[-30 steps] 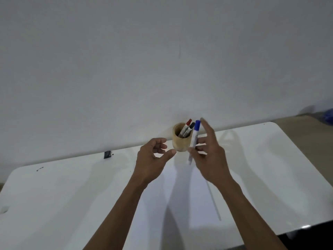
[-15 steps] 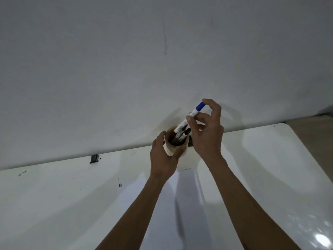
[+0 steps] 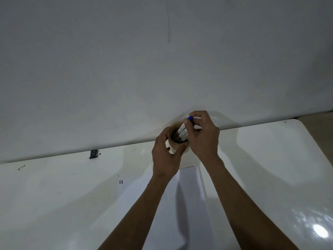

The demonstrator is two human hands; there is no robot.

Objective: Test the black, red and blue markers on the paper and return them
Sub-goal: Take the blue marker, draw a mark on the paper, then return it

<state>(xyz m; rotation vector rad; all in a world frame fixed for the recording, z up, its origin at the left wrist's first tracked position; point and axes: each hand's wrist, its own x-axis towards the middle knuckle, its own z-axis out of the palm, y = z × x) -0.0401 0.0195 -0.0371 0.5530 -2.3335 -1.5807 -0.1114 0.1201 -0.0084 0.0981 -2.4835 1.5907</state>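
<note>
1. Blue marker (image 3: 183,127): slim white barrel, blue cap uppermost. It stands tilted in the cup, lower end inside, cap above the rim. Judged light, rigid and smooth; likely to slip if pinched loosely. Best taken near the cap end, the only part clear of the cup.
2. Right hand (image 3: 204,136): fingers (image 3: 197,115) pinched narrow on the blue cap end, thumb and forefinger opposed. Holds the marker from above.
3. Cup (image 3: 177,150): small, round, tan, possibly wood or card. It sits on the worktop at the far edge, close to the wall. Judged light and easy to tip under a sideways push; steady it by the wall, low down.
4. Left hand (image 3: 165,156): fingers curled around the cup's near and left side, touching it, bracing it.
5. Other markers: dark shapes inside the cup beside the blue barrel; colours cannot be told here.
6. Paper (image 3: 169,201): white sheet flat on the worktop, near side of the cup, partly under both forearms. Thin, limp, liable to slide.
7. Worktop (image 3: 270,159): white, glossy, hard.
8. Judgement: the blue marker is at the return step.
</note>
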